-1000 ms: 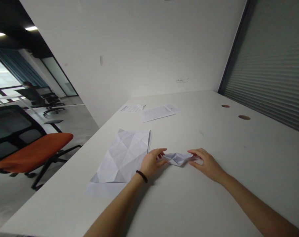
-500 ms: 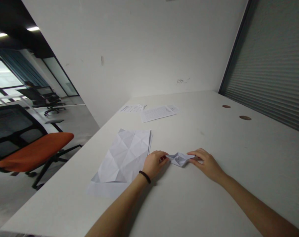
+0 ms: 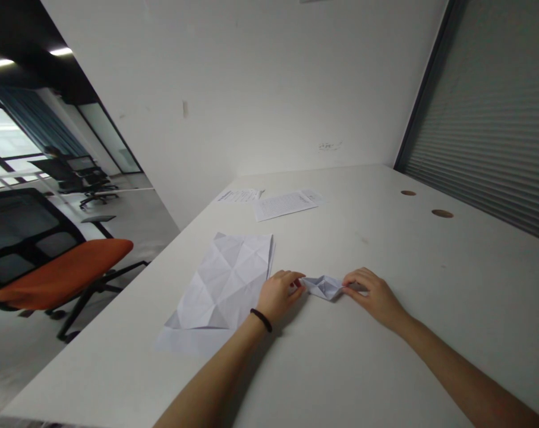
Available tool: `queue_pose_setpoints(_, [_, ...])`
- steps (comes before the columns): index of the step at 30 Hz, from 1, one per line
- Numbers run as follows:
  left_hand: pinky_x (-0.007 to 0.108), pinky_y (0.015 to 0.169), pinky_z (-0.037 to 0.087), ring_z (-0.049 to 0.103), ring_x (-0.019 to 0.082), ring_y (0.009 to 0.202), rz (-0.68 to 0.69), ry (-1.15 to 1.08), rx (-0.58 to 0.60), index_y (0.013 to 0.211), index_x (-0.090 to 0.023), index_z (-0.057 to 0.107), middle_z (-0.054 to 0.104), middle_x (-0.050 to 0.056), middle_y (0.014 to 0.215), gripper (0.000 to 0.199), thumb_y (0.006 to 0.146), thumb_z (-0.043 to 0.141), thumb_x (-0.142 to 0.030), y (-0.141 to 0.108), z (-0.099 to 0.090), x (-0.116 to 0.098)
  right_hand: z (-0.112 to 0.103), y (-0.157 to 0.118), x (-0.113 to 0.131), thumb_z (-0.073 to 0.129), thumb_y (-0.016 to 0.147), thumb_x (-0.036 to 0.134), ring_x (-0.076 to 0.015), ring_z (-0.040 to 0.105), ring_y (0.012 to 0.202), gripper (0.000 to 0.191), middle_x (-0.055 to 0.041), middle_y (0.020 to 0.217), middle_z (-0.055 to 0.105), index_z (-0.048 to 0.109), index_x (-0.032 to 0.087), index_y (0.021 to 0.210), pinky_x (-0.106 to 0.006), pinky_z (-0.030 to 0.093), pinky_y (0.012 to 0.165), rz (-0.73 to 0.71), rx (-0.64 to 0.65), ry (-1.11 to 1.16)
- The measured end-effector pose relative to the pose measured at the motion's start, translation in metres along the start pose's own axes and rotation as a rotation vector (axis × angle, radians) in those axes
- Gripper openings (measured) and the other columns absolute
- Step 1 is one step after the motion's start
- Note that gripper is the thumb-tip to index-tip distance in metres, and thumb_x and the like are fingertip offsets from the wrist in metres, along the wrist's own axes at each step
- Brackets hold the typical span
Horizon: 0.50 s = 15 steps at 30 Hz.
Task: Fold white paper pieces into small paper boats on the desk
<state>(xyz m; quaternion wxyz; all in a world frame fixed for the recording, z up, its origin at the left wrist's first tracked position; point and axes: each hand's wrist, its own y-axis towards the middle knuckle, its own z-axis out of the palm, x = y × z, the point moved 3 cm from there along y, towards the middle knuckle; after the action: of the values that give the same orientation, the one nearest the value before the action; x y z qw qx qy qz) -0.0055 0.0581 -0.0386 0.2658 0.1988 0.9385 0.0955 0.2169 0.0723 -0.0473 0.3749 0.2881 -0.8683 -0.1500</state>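
A small folded white paper boat is held just over the white table, with a peaked fold in its middle. My left hand, with a dark band at the wrist, pinches its left tip between thumb and fingers. At the other end, my right hand pinches the right tip, which the fingers partly hide. Left of my left hand lies a creased white sheet, marked with crossing fold lines, on top of other white paper.
Printed sheets lie toward the back of the table, near the white wall. Two round holes pierce the tabletop at right, by a slatted blind. An orange-seated chair stands at left; a person sits farther off.
My right fingertips have closed together and shifted slightly inward along the boat's right tip. My left hand stays almost in place, and the boat's middle fold looks a little changed.
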Motion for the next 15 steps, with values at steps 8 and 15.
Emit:
queue_pose_setpoints(8, [0.032, 0.084, 0.039, 0.052, 0.018, 0.092, -0.008, 0.239, -0.074, 0.098, -0.023, 0.059, 0.06, 0.002, 0.096, 0.021, 0.078, 0.055, -0.022, -0.001, -0.01, 0.001, -0.003, -0.002, -0.005, 0.055, 0.079, 0.028, -0.0183, 0.055, 0.074, 0.009, -0.0032, 0.074, 0.061, 0.055, 0.021, 0.073, -0.032, 0.044, 0.068, -0.015, -0.06, -0.029])
queue_pose_setpoints(15, [0.057, 0.095, 0.02, 0.023, 0.034, 0.124, -0.37, 0.617, 0.009, 0.126, -0.025, 0.04, 0.037, 0.012, 0.131, 0.052, 0.078, 0.05, -0.044, -0.013, -0.021, 0.006, -0.005, -0.002, -0.006, 0.054, 0.078, 0.027, -0.0173, 0.055, 0.071, 0.01, -0.0029, 0.073, 0.059, 0.055, 0.021, 0.071, -0.03, 0.045, 0.065, 0.025, -0.104, -0.035])
